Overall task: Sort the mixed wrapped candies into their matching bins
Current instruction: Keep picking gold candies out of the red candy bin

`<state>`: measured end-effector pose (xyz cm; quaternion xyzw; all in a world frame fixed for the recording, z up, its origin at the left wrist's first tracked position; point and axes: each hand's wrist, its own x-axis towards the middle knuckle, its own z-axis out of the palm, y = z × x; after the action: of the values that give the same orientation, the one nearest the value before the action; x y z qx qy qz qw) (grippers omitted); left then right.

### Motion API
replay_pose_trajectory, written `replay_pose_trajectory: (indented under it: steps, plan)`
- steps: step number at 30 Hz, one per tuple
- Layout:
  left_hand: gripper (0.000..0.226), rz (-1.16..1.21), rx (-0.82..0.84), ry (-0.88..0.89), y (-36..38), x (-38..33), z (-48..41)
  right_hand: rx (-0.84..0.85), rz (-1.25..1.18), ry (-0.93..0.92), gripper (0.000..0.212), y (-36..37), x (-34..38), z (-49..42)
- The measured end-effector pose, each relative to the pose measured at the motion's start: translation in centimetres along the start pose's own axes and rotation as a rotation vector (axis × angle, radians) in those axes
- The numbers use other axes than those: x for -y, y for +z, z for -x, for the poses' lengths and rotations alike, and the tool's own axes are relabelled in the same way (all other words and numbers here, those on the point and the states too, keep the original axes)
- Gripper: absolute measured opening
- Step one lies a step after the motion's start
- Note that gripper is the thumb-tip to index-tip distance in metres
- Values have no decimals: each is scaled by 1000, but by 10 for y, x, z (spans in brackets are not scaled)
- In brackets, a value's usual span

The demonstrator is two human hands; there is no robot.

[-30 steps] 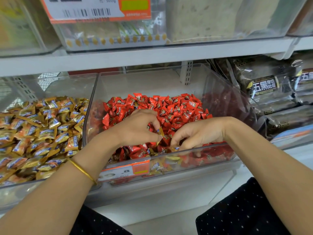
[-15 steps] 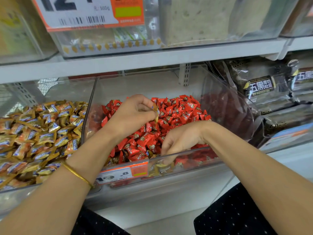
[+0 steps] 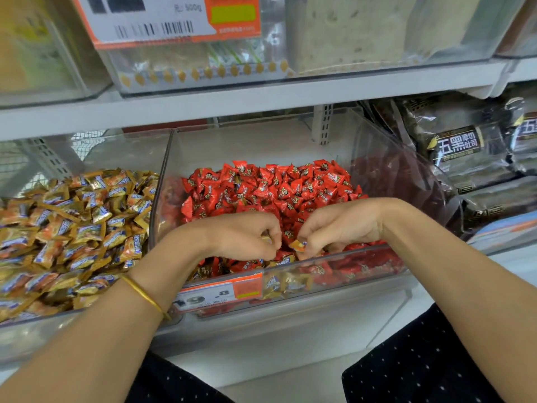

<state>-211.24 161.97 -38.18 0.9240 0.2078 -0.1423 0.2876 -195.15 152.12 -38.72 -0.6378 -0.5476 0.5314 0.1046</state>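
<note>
Both hands' fingers (image 3: 315, 228) curl above crinkly red candies (image 3: 276, 184): right hand (image 3: 343, 225) pinches a gold-wrapped candy (image 3: 299, 245); your left hand (image 3: 244, 237) hides its contents.

Single view, head-worn, looking forward and steeply down along both forearms. The left hand (image 3: 247, 237) and right hand (image 3: 340, 228) meet dead centre, close enough to show the gold-wrapped candy (image 3: 299, 245) pinched in the right grip, with just a sliver of another in the left. It's a wide lens. The clear bin (image 3: 167, 170) of red candies fills the frame behind and beneath the grips. The gold-candy bin (image 3: 116, 149) runs off the edge left of them. Dark packets (image 3: 459, 146) sit to their right, the upper shelf (image 3: 261, 97) bows overhead, and dotted dark fabric (image 3: 421, 367) sits nearest the lens.
</note>
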Motion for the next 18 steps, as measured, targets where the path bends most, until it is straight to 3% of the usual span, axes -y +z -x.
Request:
replay_pose_trajectory:
  steps: [6, 10, 14, 18]
  plan:
    - [35, -247, 83, 70, 4, 3, -9, -79, 92, 13, 10, 9, 5, -6]
    - [46, -296, 138, 27, 8, 3, -16, -132, 178, 93, 18, 10, 6, -6]
    - [40, -315, 102, 33, 11, 5, -21, -201, 159, 116, 8, 7, 4, -4]
    - [24, -298, 29, 78, 14, 9, -20, -313, -39, 61, 21, 5, 0, -3]
